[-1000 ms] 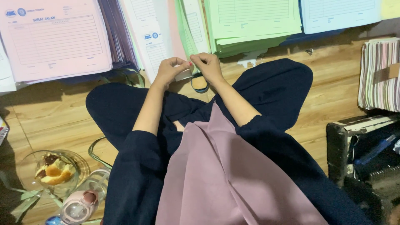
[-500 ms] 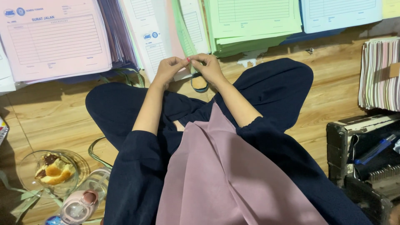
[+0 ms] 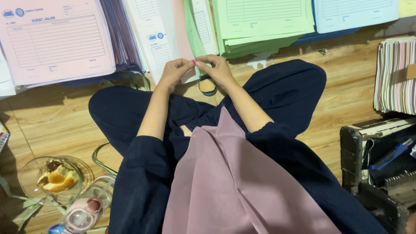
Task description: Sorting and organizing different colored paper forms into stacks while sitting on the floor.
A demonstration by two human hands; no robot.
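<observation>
I sit cross-legged on a wooden floor in dark blue clothes with a mauve cloth over my lap. My left hand (image 3: 174, 71) and my right hand (image 3: 218, 69) meet fingertip to fingertip over the lower part of a white form sheet (image 3: 160, 47). Both pinch at the sheet, fingers curled in. The sheet lies in a fan of white, pink and green forms (image 3: 197, 30). Just below my right hand a small round dark-rimmed pot (image 3: 207, 86) with a tan filling stands on the floor.
Along the top lie a pink form pad (image 3: 52, 43), a green paper stack (image 3: 264, 21) and a blue one (image 3: 355, 13). A striped stack of sheets (image 3: 396, 76) and a black binding machine (image 3: 381, 160) are on the right. A glass dish of food (image 3: 54, 177) and a pink-lidded bottle (image 3: 82, 214) stand at lower left.
My fingertips, slightly apart a second ago, have closed together into a pinch. Both hands stay in almost the same spot.
</observation>
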